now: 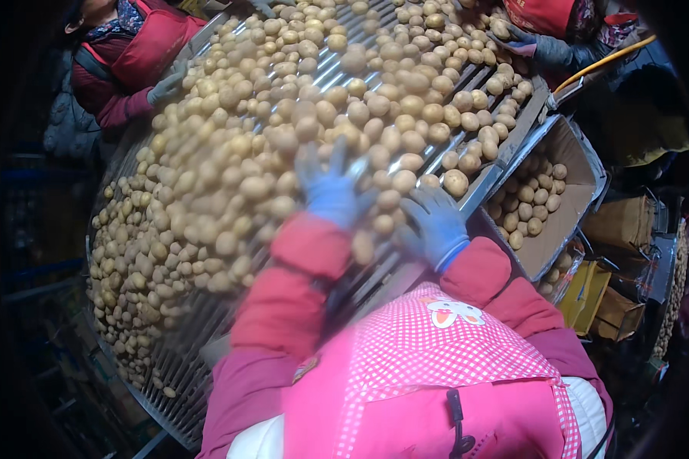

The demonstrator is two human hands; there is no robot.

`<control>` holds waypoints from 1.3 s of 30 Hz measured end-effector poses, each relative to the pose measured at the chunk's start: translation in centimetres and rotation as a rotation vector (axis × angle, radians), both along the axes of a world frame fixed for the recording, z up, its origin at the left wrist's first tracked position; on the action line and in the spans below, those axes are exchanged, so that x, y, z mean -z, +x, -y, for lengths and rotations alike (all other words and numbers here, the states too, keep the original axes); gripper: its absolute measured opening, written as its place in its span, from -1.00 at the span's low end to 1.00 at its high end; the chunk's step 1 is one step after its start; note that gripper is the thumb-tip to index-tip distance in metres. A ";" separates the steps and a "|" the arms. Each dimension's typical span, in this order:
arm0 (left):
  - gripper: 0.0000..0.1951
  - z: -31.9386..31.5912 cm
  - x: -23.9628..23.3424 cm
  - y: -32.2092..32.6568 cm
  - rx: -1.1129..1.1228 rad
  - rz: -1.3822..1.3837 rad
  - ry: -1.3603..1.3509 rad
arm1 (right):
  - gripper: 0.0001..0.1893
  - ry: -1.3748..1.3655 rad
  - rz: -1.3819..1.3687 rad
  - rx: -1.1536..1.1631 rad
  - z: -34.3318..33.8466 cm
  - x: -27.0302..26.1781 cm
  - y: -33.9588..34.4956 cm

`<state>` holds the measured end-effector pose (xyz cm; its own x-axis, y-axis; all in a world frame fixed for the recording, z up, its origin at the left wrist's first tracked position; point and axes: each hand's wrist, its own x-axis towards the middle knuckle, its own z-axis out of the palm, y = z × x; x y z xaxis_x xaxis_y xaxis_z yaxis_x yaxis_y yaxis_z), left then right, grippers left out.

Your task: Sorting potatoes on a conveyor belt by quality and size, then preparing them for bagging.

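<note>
My left hand [330, 189], in a blue-grey work glove, reaches over a bed of potatoes [252, 186]. Its fingers are spread against the potatoes and blurred. Close to the near edge, my right hand [436, 224] wears a similar glove, fingers apart, just below a larger potato [455, 182]. I see nothing gripped in either hand, though the right palm is hidden. Beneath the potatoes runs a slatted metal sorting table [330, 63], its bars showing through the gaps. Many potatoes around my left hand are motion-blurred.
A lined cardboard box [574, 195] holding potatoes stands against the table's right edge, with more boxes [617, 224] beyond. Two co-workers' gloved hands, one left [169, 83] and one right [514, 40], are at the far sides. An orange cable [603, 60] arches at upper right.
</note>
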<state>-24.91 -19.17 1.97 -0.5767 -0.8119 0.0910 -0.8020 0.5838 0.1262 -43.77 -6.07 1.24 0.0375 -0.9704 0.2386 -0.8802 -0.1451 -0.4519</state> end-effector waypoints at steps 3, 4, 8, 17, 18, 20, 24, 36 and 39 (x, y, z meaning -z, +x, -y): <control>-0.32 2.6 -1.2 -1.7 0.035 0.044 -0.010 | -0.60 0.038 0.051 0.016 -0.1 0.0 0.0; -0.37 3.5 -1.2 -1.6 0.119 -0.061 0.077 | -0.61 0.013 0.061 0.028 -0.1 0.2 0.0; -0.52 7.8 -3.4 -0.4 -0.131 -0.684 0.490 | -0.61 0.052 0.043 0.075 -0.3 0.2 -0.4; -0.61 20.0 -2.7 -2.1 -0.104 0.088 0.207 | -0.69 0.103 0.061 0.086 0.4 -1.2 0.3; -0.52 20.4 -2.9 -2.8 -0.107 0.167 0.238 | -0.70 0.148 0.061 0.083 0.5 -1.5 0.2; -0.39 21.4 -2.4 -3.6 -0.110 0.246 0.263 | -0.71 0.187 0.062 0.081 0.6 -1.9 0.1; -0.31 21.9 -1.0 -4.5 -0.129 0.242 0.275 | -0.75 0.226 0.102 0.093 0.6 -2.1 -0.3; -0.17 25.2 -4.0 -10.8 -0.122 0.415 0.421 | -0.69 0.112 0.271 -0.050 0.8 -1.9 -1.5; -0.19 25.4 -1.5 -10.3 -0.141 0.324 0.390 | -0.65 0.071 0.261 -0.063 1.0 -1.9 -1.6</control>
<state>-35.24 -44.56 3.52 -0.4076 -0.8215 -0.3986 -0.9034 0.4265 0.0449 -45.40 -7.08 3.15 0.0442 -0.9828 0.1792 -0.7230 -0.1552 -0.6731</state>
